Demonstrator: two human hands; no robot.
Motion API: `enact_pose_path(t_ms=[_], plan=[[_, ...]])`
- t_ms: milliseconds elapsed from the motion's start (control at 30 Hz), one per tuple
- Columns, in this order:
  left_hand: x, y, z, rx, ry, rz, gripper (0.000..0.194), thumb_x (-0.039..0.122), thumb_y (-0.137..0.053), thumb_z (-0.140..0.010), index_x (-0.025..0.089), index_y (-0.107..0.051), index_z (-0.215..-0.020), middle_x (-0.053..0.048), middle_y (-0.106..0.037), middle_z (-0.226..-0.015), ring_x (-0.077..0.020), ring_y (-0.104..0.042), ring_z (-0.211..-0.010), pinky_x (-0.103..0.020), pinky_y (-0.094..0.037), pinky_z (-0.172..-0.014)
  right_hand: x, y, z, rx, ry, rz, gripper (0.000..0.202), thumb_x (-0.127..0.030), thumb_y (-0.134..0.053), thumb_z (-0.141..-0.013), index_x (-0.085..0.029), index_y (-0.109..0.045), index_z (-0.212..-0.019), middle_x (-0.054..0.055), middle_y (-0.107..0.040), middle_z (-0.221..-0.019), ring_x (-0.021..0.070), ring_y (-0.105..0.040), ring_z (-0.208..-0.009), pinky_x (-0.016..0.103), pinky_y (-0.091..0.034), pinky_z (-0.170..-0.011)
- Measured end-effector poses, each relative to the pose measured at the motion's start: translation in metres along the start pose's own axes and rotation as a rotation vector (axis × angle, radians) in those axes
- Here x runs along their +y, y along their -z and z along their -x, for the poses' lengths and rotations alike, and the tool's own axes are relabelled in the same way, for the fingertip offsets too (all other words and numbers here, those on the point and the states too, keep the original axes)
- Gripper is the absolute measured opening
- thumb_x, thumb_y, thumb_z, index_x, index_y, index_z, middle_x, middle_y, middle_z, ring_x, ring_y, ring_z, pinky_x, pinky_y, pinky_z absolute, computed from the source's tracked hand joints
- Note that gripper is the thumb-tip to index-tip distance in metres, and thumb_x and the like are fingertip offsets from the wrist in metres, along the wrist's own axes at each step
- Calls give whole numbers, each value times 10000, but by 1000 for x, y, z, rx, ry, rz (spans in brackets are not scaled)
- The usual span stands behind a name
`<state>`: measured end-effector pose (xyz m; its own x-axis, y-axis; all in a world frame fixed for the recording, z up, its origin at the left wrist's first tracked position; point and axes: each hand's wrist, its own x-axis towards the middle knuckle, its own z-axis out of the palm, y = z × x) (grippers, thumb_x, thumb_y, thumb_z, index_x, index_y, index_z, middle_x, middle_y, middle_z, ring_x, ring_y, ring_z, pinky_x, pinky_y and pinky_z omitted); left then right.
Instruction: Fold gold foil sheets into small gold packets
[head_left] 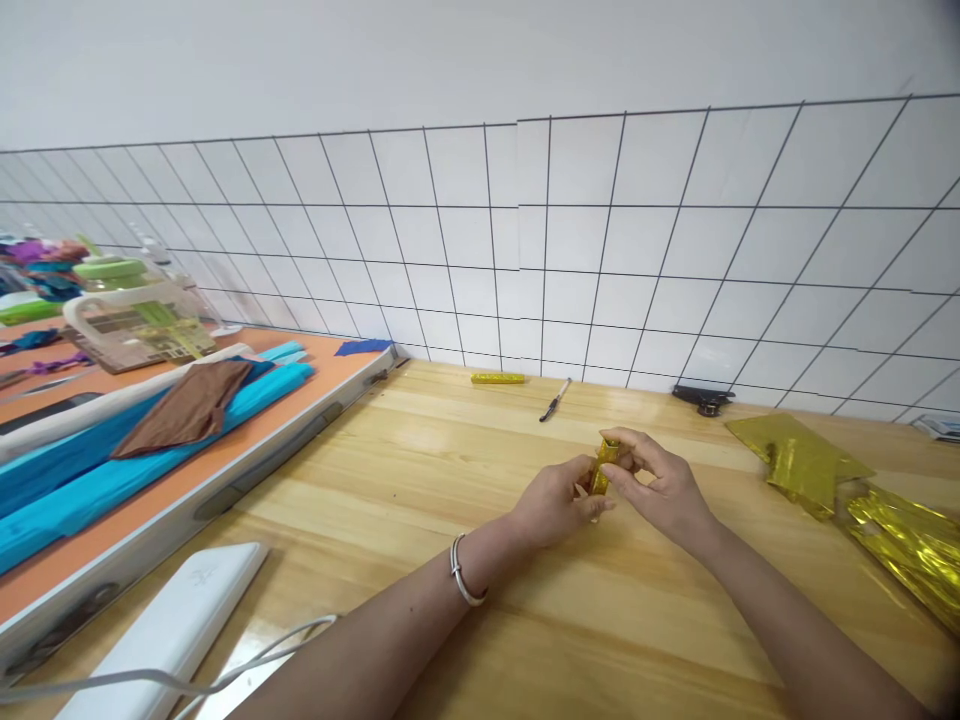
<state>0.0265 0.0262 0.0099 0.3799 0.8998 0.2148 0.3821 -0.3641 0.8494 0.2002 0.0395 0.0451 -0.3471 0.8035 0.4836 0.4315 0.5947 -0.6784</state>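
Above the wooden counter (420, 570), the left hand (556, 502) and right hand (666, 490) closed together on a small gold piece (603, 466), which stood tilted between them. Its middle was partly covered by fingertips, and the left hand's fingers were partly hidden behind it, so their exact grip could not be told; the left thumb reached out below it, and the right thumb pressed its near side. At the right edge, crumpled gold foil (911, 545) was cut off by the frame, as was a flat item (939, 428) too indistinct to name. The far left was blurred: a clear basket (135, 330) with a pale handle stood on an orange surface (281, 345) among colourful scraps. Nearer, a brown piece (184, 410) lay across blue rolls (247, 410), covering part of them. At the lower left, a white slab (172, 635) ran out of view, crossed by a pale cable (259, 660). Beyond the hands, a gold strip (497, 379), a pen (555, 401) and a black object (703, 398) lay near the gridded wall (570, 240), with a gold sheet (799, 460) to the right.
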Motion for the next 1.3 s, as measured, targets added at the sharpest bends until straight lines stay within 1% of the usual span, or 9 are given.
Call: enact_pose_path(t_ms=[100,200,367,433,600,767,900,1033,1300], plan=[[-1,-4,0,20,20,69,139,296,-553,-812,192,-521,-898,28,-596,-733,-95,-581,-574,-207,-459,-562,3,-6,3,-2,12,33,339,-260,-559,-816,-268,-524,-1153,-13,-586,-734,137,-557,-629,299,-499,-631],[-1,-7,-1,45,18,86,123,277,-548,-810,191,-522,-895,28,-590,-733,-95,-582,-575,-205,-460,-551,4,-9,6,28,16,59,309,-271,-551,-828,-268,-497,-1131,-26,-564,-694,136,-558,-601,300,-495,-611],[-4,-9,-1,41,29,121,183,266,-585,-797,193,-531,-956,28,-587,-739,-102,-589,-619,-205,-478,-561,5,-9,8,30,-12,52,319,-294,-548,-834,-264,-457,-1138,-39,-553,-659,138,-565,-573,302,-504,-601],[-4,-9,-1,41,3,133,240,248,-603,-790,193,-526,-1010,7,-607,-801,-111,-598,-666,-208,-489,-571,5,-7,10,23,-22,50,316,-291,-553,-832,-262,-458,-1132,-37,-556,-668,136,-570,-579,297,-505,-598],[7,0,0,145,-204,168,376,213,-569,-827,218,-446,-1182,-79,-554,-1125,-161,-586,-942,-215,-519,-625,7,-3,15,65,-25,-5,301,-267,-577,-822,-254,-468,-1102,-26,-581,-714,135,-589,-620,289,-510,-619],[22,19,-1,289,-478,-7,311,161,-489,-876,221,-498,-1180,-84,-538,-1084,-136,-563,-908,-249,-512,-718,5,-3,19,73,9,-32,272,-233,-572,-826,-244,-487,-1084,-10,-590,-770,127,-584,-652,293,-515,-669],[29,27,-2,276,-509,-168,230,166,-476,-887,213,-575,-1090,-70,-561,-985,-141,-567,-885,-268,-497,-756,3,-4,22,63,53,-2,276,-216,-569,-829,-249,-497,-1093,-8,-594,-782,122,-580,-660,289,-518,-677],[32,29,-1,264,-514,-259,159,187,-487,-883,192,-587,-1006,-64,-574,-962,-134,-574,-850,-256,-495,-732,2,-3,24,61,68,14,291,-211,-566,-833,-250,-493,-1112,-10,-595,-770,120,-580,-661,286,-523,-682],[40,36,-1,180,-480,-308,90,180,-493,-859,175,-564,-916,-46,-586,-896,-118,-573,-782,-219,-489,-675,2,-3,26,74,86,-7,270,-227,-548,-849,-241,-507,-1116,-1,-594,-784,120,-584,-670,275,-539,-680]])
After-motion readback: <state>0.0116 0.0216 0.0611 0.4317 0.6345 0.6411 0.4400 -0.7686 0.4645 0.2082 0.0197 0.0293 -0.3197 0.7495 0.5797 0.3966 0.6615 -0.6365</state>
